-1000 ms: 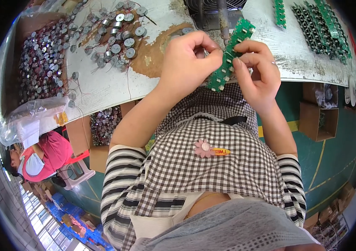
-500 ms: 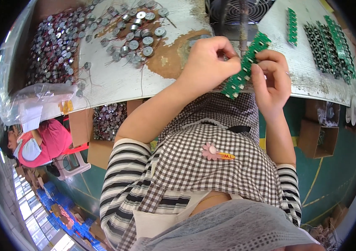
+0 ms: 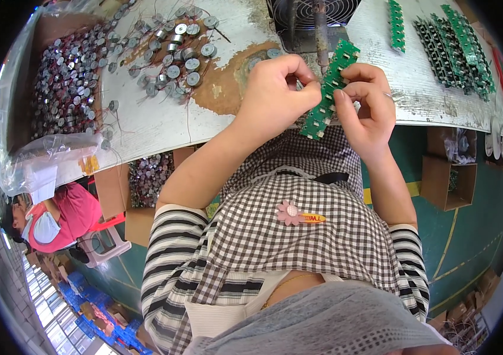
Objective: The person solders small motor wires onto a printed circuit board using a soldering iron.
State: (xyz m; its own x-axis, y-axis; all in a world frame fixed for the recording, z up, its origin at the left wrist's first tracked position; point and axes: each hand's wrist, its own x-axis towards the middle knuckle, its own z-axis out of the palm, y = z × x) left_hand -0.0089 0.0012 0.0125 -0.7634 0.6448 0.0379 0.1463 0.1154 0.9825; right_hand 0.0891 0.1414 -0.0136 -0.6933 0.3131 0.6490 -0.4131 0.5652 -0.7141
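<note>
A long green circuit board strip [image 3: 339, 64] with small pale parts along its edges is held at a slant in front of me. My right hand [image 3: 367, 109] pinches its right edge between thumb and fingers. At the strip's left edge, my left hand [image 3: 278, 93] is closed in a pinch, thumb against forefinger; what lies between those fingertips is too small to make out. Just beyond the hands, a soldering iron [image 3: 321, 36] points down, its tip close to the strip's left edge.
Small round metal motors [image 3: 174, 56] with thin wires lie scattered at left, beside a carton [image 3: 19, 100] full of them. Behind the iron stands a black fan [image 3: 340, 7]. More green strips [image 3: 467, 50] lie at right. A person in pink [image 3: 74, 207] sits at far left.
The whole scene has shifted slightly left in the picture. Both hands keep their pinches, and the strip stays at nearly the same slant near the iron.
</note>
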